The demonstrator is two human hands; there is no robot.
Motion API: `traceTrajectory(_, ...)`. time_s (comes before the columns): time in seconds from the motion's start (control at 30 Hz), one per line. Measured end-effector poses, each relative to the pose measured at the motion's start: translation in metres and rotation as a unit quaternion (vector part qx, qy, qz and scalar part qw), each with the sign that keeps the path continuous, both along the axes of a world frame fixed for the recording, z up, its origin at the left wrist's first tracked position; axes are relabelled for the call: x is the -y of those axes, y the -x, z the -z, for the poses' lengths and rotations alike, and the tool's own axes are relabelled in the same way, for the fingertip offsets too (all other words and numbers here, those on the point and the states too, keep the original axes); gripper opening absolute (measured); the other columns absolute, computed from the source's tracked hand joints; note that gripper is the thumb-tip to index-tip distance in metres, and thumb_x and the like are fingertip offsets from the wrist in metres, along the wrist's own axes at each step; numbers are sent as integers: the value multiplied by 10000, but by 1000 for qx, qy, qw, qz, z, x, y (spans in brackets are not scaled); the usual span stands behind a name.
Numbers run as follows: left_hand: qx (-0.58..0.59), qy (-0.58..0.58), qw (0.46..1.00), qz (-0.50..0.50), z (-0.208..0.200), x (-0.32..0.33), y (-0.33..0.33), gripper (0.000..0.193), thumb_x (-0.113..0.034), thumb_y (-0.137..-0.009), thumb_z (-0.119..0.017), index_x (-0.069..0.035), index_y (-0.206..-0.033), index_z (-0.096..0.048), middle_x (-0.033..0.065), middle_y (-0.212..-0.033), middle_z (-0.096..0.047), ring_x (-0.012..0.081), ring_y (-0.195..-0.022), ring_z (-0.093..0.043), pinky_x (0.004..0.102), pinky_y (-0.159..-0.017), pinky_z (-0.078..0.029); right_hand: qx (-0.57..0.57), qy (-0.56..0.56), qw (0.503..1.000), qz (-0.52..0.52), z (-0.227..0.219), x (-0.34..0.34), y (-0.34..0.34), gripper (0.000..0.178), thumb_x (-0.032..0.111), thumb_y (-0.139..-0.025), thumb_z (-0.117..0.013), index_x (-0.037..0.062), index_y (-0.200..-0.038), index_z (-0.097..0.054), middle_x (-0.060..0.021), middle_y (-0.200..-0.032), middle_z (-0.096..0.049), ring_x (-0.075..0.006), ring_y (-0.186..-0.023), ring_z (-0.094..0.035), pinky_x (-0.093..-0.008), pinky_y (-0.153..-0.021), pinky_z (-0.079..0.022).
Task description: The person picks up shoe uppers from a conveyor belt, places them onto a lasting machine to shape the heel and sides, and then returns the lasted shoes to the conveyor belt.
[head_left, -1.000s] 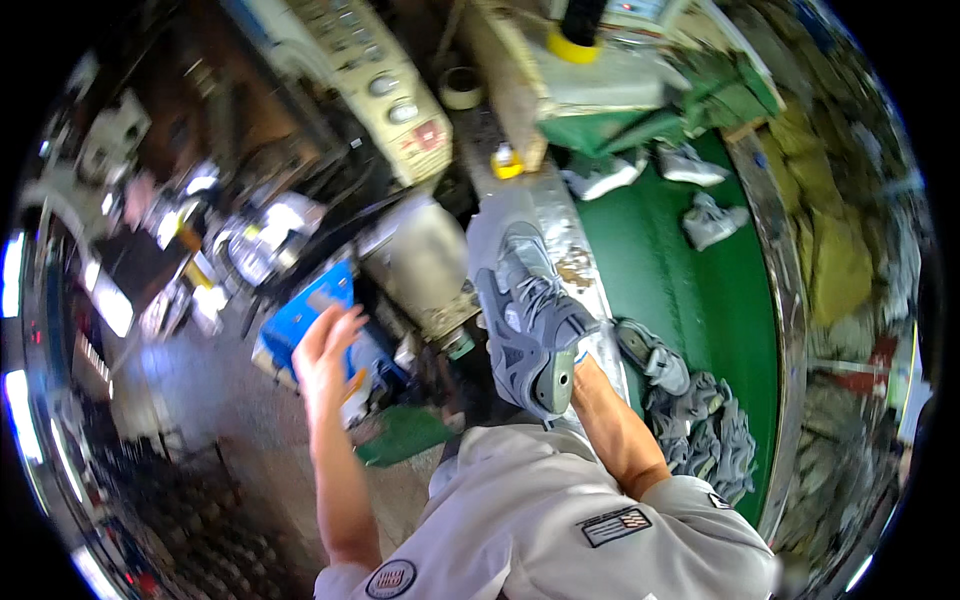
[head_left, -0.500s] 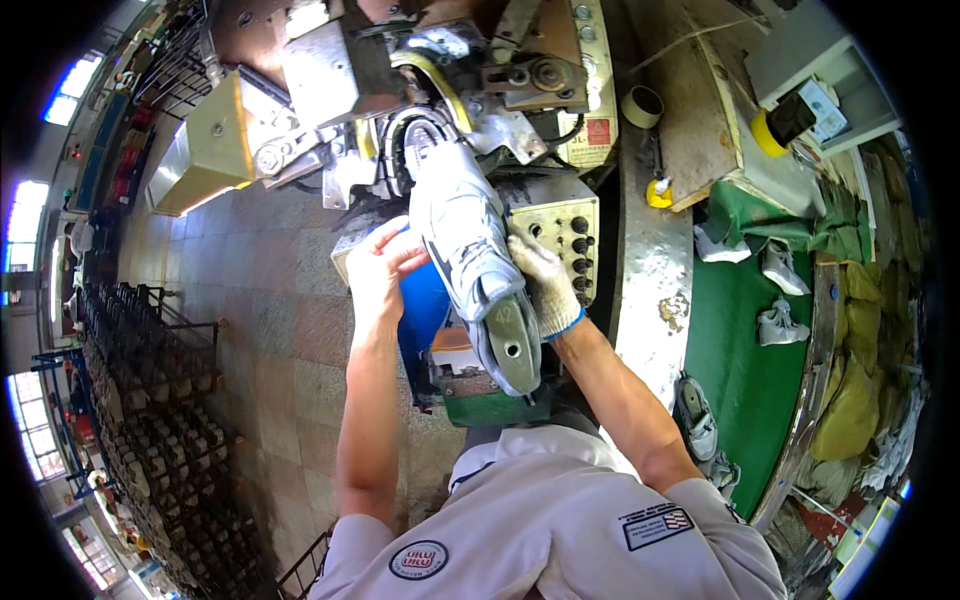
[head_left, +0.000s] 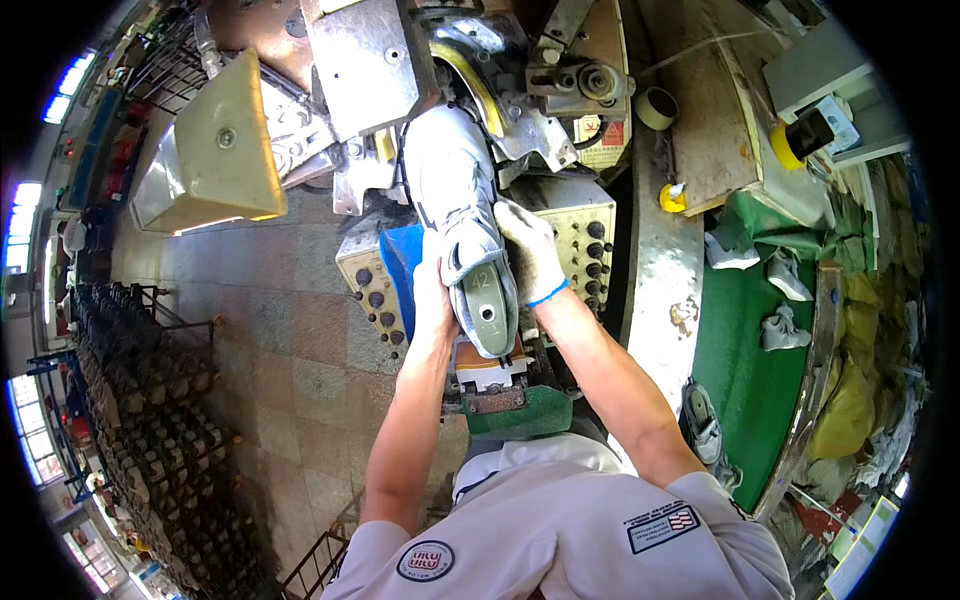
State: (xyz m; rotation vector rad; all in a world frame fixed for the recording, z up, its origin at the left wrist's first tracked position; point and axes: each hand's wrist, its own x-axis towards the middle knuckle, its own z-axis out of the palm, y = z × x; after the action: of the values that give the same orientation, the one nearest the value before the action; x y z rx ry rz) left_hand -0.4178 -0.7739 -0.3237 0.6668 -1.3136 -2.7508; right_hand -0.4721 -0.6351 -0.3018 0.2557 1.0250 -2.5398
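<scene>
A pale grey shoe upper point(head_left: 455, 175) is stretched over a grey-green shoe last point(head_left: 488, 305), toe away from me and heel toward me. Its toe end sits between the metal clamps of a machine point(head_left: 470, 60). My bare left hand point(head_left: 433, 290) presses against the left side of the heel, fingers partly hidden by the shoe. On the other side, my right hand point(head_left: 530, 245), in a whitish knit glove with a blue cuff, grips the shoe's right side.
Control boxes with black knobs point(head_left: 590, 240) flank the shoe under the machine. A yellowish metal cover point(head_left: 225, 140) juts out at left. Several shoes point(head_left: 785, 328) lie on a green surface point(head_left: 740, 390) at right. Dark racks point(head_left: 150, 400) stand at far left.
The shoe has moved forward and turned upright between the machine's clamps. My left hand, apart from it with fingers raised earlier, now holds its heel side. The yellowish cover appears larger and lower.
</scene>
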Motion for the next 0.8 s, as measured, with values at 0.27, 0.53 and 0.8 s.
traceTrajectory(0.27, 40, 140, 987, 65, -18, 22, 13, 534, -432, -1079, -456, 36, -1251, -648, 94, -1121, -712, 155, -966, -658, 309, -884, -511, -11, 52, 996, 65, 23, 22, -6, 523, 263, -980, -671, -20, -1402, -542, -84, -1233, -656, -164, -1074, -623, -313, -949, -506)
traceTrajectory(0.53, 25, 159, 984, 71, -6, 33, 15, 537, -434, -1080, -458, 41, -1226, -664, 80, -1088, -717, 142, -949, -651, 295, -868, -504, 5, 88, 993, 74, 23, 30, -9, 403, 244, -999, -649, -19, -1303, -623, -79, -1167, -680, -151, -1019, -630, -309, -903, -512)
traceTrajectory(0.8, -36, 131, 991, 18, 23, 15, 18, 489, -394, -1099, -427, 16, -1169, -683, 42, -1032, -708, 105, -893, -629, 276, -827, -508, -39, -159, 983, 78, 42, 19, 0, 280, 267, -1001, -644, 5, -983, -742, 4, -893, -695, -72, -802, -578, -271, -748, -484)
